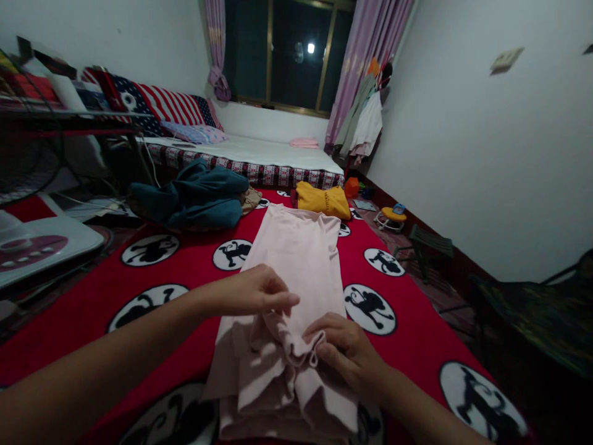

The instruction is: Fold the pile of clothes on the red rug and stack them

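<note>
A pale pink garment [296,259] lies lengthwise on a red blanket [185,272] printed with black-and-white monkey circles. Its near end is bunched into folds. My left hand [252,289] hovers over those folds with fingers drawn together, pinching at the cloth. My right hand [345,349] is closed on a gathered fold of the pink fabric at the near right.
A dark teal heap of clothing [194,198] and a yellow garment [324,199] lie at the blanket's far end. Beyond is a bed [259,154] under a dark window. A small green stool [428,247] stands right; a white appliance [37,247] sits left.
</note>
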Available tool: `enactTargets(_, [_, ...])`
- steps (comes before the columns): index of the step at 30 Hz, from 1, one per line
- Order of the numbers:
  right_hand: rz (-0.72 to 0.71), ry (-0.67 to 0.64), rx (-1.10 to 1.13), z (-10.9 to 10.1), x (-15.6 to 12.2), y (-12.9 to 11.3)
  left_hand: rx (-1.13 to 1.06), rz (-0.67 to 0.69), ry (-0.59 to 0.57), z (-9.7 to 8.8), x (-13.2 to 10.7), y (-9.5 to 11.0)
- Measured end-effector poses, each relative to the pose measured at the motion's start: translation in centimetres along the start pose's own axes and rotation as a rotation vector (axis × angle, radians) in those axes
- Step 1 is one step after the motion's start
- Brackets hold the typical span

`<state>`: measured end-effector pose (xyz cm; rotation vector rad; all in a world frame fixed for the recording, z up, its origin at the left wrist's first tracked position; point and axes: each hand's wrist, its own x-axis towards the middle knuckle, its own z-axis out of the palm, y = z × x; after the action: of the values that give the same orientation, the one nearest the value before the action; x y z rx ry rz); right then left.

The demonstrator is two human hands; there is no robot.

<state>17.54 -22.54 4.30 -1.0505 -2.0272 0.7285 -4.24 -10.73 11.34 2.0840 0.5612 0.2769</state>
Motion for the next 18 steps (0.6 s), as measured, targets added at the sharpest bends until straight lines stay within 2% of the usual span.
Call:
enactTargets(2, [-0.029,-0.024,-0.057,0.2,0.1,-0.2,0.051,-0.019,0.050,-0.3,3.4,0.0])
enactTargets(6, [-0.065,-0.056,-0.140,0.6,0.1,-0.7,0.346,0.014,0.414,1.3,10.5,-2.7])
enactTargets(8, [-0.072,-0.041,-0.137,0.7,-0.1,-0.9,0.440,-0.003,0.528,2.7,12.7,-4.8])
enactTargets(11, [-0.033,-0.034,-0.057,0.3,-0.3,-0.5,0.515,-0.018,0.618,4.6,13.9,-7.4])
enactTargets(14, [0.113,0.020,0.079,-1.6,0.6,1.4,0.506,0.061,0.682,5.1,13.6,-8.6])
enactTargets(18, [0.318,0.382,0.068,-5.8,4.8,6.9,0.450,0.113,0.762,4.6,13.2,-8.5])
